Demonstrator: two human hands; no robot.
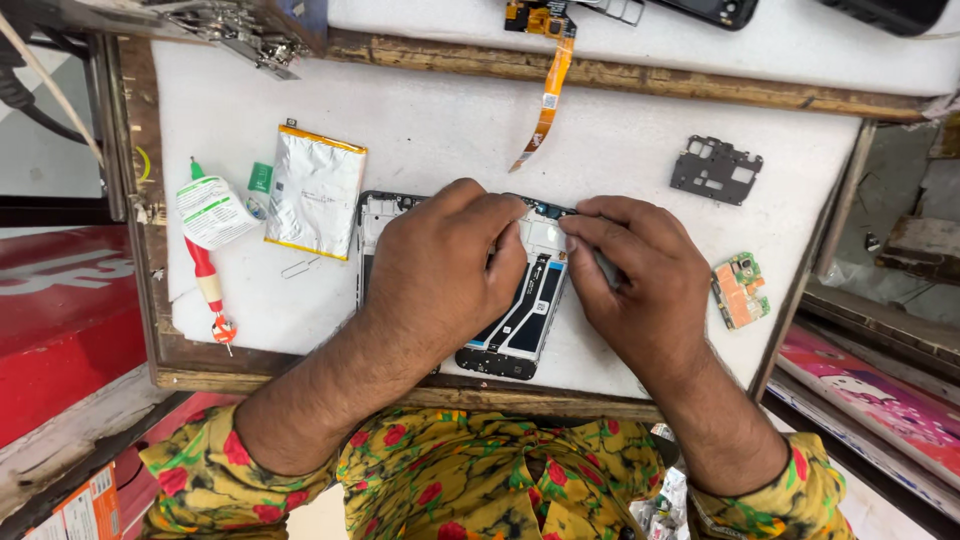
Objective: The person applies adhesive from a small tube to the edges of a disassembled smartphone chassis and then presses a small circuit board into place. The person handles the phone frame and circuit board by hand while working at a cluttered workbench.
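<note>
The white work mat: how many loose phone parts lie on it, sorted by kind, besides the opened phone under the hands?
Silver battery: 1
Orange flex cable: 1
Dark metal shield plate: 1
Green circuit board: 1
Total: 4

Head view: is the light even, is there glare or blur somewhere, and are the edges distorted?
Head view: soft, even light on the white mat; weak shadows under the left hand and right hand; mild sheen on the silver battery; centre sharp; table edges bow slightly, suggesting wide-angle distortion.

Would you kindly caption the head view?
Both hands, left hand and right hand, press on an opened phone on a white mat.
</note>
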